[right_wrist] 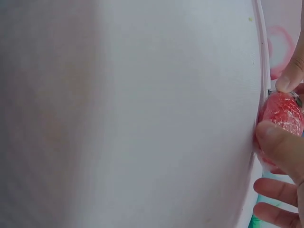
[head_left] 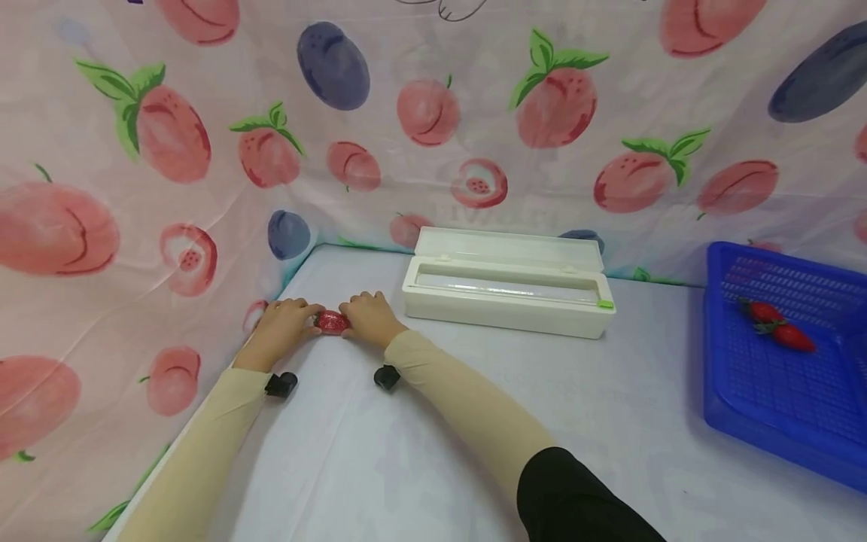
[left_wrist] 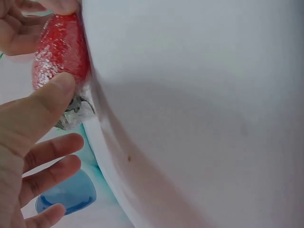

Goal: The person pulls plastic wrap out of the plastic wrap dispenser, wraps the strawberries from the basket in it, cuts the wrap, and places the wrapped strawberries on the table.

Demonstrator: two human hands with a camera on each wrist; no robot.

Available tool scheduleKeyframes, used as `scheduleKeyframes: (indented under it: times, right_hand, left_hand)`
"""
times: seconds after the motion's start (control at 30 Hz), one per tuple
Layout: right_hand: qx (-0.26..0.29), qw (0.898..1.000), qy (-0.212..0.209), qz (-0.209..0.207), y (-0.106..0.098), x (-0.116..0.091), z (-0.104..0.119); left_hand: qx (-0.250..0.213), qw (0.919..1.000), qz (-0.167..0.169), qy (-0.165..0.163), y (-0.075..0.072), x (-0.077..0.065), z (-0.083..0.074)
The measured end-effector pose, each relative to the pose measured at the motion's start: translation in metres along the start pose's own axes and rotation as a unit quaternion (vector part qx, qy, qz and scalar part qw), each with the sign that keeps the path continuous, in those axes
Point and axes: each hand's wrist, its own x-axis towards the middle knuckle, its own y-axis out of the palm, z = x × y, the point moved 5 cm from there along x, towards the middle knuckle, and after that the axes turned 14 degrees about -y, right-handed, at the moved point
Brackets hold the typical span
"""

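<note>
A strawberry (head_left: 332, 322) wrapped in clear film lies on the white table at the left, between my two hands. My left hand (head_left: 283, 328) pinches its leafy end, the thumb pressing the film in the left wrist view, where the wrapped strawberry (left_wrist: 61, 50) shines red. From the other side my right hand (head_left: 371, 319) holds the tip end with thumb and fingers. The right wrist view shows the same strawberry (right_wrist: 284, 111) at its right edge, a thumb at each end. Part of the fruit is hidden behind the fingers.
A white cling film box (head_left: 504, 310) with its lid raised stands at the back, right of my hands; a green slider sits at its right end. Farther right is a blue basket (head_left: 759, 410) with two unwrapped strawberries (head_left: 792, 336). A fruit-print cloth hangs behind and at the left.
</note>
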Motion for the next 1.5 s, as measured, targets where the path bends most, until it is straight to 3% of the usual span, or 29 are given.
scheduleKeyframes:
  times: [0.5,0.6,0.7,0.93,1.07,1.17,1.33,1.5]
  right_hand:
    - [0.047,0.998,0.03,-0.008,-0.004,-0.009,-0.005]
    - [0.05,0.998,0.024,-0.031,-0.011,-0.018,-0.006]
    - [0.052,0.997,0.01,-0.061,-0.025,-0.03,-0.006]
    - [0.01,0.99,-0.023,-0.136,-0.061,-0.064,-0.01]
    - [-0.053,0.983,-0.035,-0.171,-0.076,-0.088,-0.018]
    - [-0.084,0.978,-0.031,-0.19,-0.086,-0.11,-0.031]
    - [-0.085,0.973,-0.004,-0.217,-0.097,-0.152,-0.061]
    - [-0.077,0.975,0.039,-0.203,-0.095,-0.198,-0.093]
  left_hand:
    - [-0.039,0.9985,0.036,-0.012,-0.002,0.004,-0.005]
    - [-0.041,0.9986,0.03,-0.014,-0.005,0.004,-0.011]
    - [-0.051,0.9987,0.0,-0.004,-0.012,0.002,-0.02]
    - [-0.072,0.9894,-0.121,0.037,-0.042,-0.003,-0.054]
    - [-0.079,0.9828,-0.16,0.048,-0.053,-0.004,-0.078]
    - [-0.083,0.9791,-0.177,0.056,-0.058,-0.003,-0.097]
    - [-0.084,0.9747,-0.195,0.07,-0.059,0.004,-0.131]
    - [-0.079,0.9751,-0.182,0.098,-0.05,0.014,-0.167]
